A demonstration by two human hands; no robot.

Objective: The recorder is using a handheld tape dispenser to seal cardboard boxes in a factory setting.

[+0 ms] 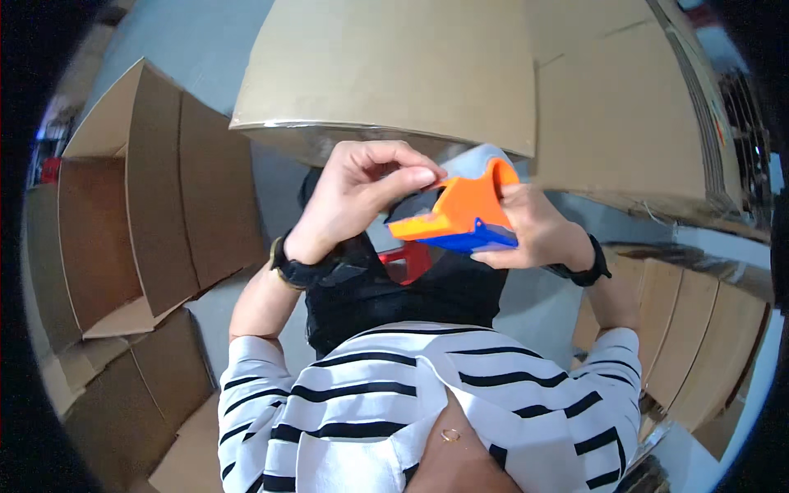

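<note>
An orange and blue plastic tape dispenser [468,205] is tilted in front of my body, with a translucent whitish roll of tape [481,158] at its far side. My right hand [538,226] grips its right side, fingers behind the curved orange end and thumb under the blue edge. On the other side, my left hand [370,189] is closed in a pinch, thumb and forefinger tips meeting at the dispenser's upper left edge beside the roll. Whatever lies between those fingertips is hidden.
Straight ahead stands a large closed cardboard box [394,66], with another big carton [616,107] to its right. An open cardboard box [156,197] is on the left. More cardboard [674,320] lies at the lower right. Something red [407,263] shows between my legs.
</note>
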